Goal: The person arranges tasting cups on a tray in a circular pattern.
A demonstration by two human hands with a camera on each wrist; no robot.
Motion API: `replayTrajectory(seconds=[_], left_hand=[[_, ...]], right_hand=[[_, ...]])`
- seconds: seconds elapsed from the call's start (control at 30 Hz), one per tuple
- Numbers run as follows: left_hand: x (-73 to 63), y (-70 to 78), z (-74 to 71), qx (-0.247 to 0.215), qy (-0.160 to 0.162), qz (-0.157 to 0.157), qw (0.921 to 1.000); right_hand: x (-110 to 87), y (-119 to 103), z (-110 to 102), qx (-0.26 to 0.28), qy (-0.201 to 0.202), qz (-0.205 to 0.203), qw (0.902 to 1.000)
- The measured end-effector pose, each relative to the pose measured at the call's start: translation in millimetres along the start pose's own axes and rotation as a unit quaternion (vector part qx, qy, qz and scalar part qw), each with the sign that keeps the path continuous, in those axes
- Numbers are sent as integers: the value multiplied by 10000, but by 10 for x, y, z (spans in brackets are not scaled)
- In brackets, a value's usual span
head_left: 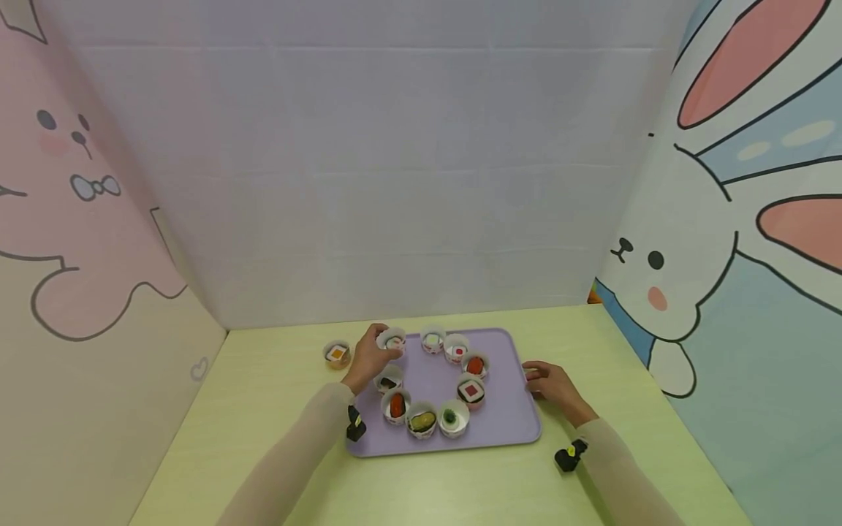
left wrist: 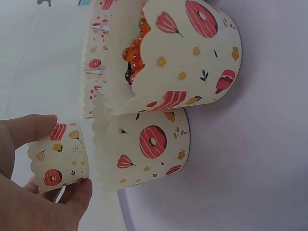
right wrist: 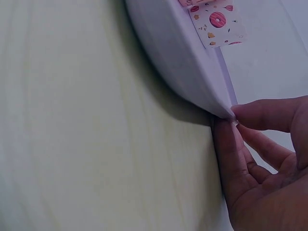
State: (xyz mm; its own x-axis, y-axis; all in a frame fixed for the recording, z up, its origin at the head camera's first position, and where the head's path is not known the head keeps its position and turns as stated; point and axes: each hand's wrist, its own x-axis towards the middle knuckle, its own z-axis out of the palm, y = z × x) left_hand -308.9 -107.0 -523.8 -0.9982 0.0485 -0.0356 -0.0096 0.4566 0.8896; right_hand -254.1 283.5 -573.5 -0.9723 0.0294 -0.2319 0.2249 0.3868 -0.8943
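My left hand point(head_left: 373, 356) grips a small patterned paper baking cup point(head_left: 392, 339) between thumb and fingers at the tray's back left corner. In the left wrist view that cup point(left wrist: 60, 156), printed with doughnuts and flowers, is held beside other cups. The lilac tray point(head_left: 509, 416) carries a ring of similar paper cups with small sushi-like pieces inside. One cup point(head_left: 422, 420) holds a yellow-green piece, and another point(head_left: 395, 406) an orange-red one. At the tray's right edge, my right hand point(head_left: 551, 383) pinches the rim point(right wrist: 219, 103) between thumb and fingers.
Left of the tray, a single paper cup point(head_left: 338, 354) with an orange-and-white piece stands on the pale yellow table point(head_left: 263, 380). A white back wall point(head_left: 408, 190) and side panels with cartoon animals enclose the table.
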Motion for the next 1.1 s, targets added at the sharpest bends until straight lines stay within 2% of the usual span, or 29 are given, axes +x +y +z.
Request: replayTrajectory(seconds=[0.23, 0.53, 0.77, 1.1], left_hand=[[44, -102, 108, 352, -67, 6, 9994], [30, -165, 158, 578, -207, -27, 9981], [27, -182, 174, 721, -401, -141, 9965], [10, -185, 203, 913, -495, -58, 9946]], right_hand=[[-9, -19, 13, -31, -10, 27, 10000], [-11, -30, 9, -30, -2, 49, 10000], [3, -14, 5, -57, 3, 32, 10000], [-4, -11, 4, -25, -3, 50, 10000]])
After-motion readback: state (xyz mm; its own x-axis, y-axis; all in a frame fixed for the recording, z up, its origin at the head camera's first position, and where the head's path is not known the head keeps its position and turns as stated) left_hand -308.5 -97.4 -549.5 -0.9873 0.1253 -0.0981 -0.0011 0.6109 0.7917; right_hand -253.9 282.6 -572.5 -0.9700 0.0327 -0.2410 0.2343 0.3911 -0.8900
